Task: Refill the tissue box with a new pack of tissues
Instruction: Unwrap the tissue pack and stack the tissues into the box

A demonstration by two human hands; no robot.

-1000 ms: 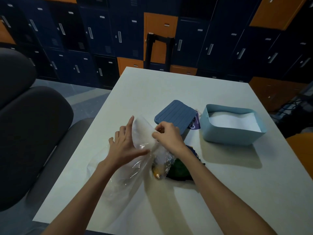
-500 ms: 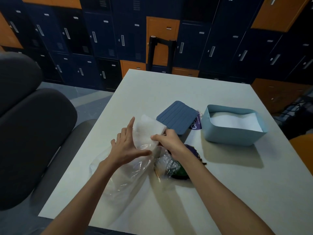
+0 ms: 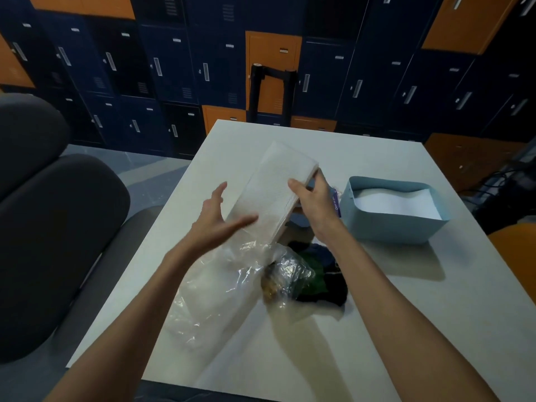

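On the worktop (image 3: 406,314) the tissue box (image 3: 391,224) sits to the right, tissues inside it. The tissue stack (image 3: 272,195) is above the worktop's middle — left of the box. Plastic wrapping (image 3: 220,297) lies nearer, below the stack — a crumpled bag (image 3: 290,277) just right of it. A chair (image 3: 49,227) stands left of the worktop; lockers (image 3: 174,68) stand behind.

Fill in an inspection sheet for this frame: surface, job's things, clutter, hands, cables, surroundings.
Surface: pale rectangular table, mostly bare on the near right.
Job's things: white stack of tissues lifted out of the clear plastic wrapper; open light-blue tissue box at right, with white tissue inside; its dark-blue ribbed lid is mostly hidden behind the stack.
Clutter: crumpled clear bag over dark green and black items.
Hands: right hand grips the stack's right edge; left hand open, fingers spread beside the stack.
Cables: dark cables off the table's far right.
Surroundings: navy and orange lockers behind; dark grey chair at left.
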